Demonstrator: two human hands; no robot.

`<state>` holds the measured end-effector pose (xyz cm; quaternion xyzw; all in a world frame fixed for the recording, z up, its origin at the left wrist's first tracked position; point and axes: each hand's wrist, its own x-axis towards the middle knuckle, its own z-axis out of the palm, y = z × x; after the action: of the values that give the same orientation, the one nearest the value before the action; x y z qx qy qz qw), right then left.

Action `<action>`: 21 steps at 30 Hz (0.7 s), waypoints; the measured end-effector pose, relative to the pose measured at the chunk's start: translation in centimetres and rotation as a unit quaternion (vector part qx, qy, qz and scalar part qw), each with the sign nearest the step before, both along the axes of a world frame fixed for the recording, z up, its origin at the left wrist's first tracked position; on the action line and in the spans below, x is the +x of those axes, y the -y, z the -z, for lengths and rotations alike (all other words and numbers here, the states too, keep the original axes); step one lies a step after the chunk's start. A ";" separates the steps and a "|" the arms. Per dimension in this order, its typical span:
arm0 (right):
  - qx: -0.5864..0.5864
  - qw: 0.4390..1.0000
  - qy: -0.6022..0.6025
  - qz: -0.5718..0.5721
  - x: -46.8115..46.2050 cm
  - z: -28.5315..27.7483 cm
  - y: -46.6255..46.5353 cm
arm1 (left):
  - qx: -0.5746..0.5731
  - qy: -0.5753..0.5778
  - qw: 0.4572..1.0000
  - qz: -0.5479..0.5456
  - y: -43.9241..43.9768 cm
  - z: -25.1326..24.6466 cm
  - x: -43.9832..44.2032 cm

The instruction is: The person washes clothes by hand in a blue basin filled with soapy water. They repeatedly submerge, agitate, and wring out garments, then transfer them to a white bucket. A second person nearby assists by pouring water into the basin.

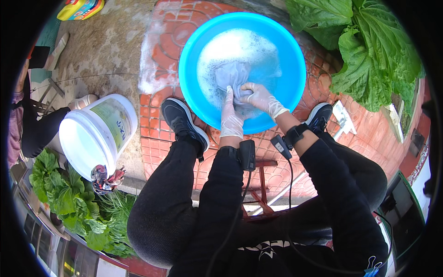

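Note:
A round blue plastic basin [287,38] stands on the tiles between my feet, holding water and white suds [235,43]. In it lies a wet, pale grey-lavender cloth [233,72], bunched up among the foam. My left hand [231,116], in a thin translucent glove, grips the near left part of the cloth with the thumb on top. My right hand [261,97], gloved likewise, pinches the cloth's near right part between bent fingers. Both hands are close together over the basin's near side. The cloth's underside is hidden by suds and fingers.
To the left stands a white plastic bucket [100,128] with a patterned cloth [105,178] over its rim. A yellow bottle [81,8] is at the upper left. Large leafy plants [373,52] border the right. Another person's leg [45,128] shows at far left. A red wooden stool [263,183] is beneath me.

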<state>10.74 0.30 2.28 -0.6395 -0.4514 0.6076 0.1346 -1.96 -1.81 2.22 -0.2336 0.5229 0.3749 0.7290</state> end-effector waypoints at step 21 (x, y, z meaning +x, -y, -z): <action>-0.069 0.918 -0.052 0.388 6.6 -2.1 -3.1 | 0.226 -0.454 0.813 0.285 -4.1 -5.7 0.4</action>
<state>17.37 3.43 4.34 -0.7392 -0.1175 0.5700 0.3389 -1.61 2.26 7.94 0.2944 0.7382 0.3212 0.5150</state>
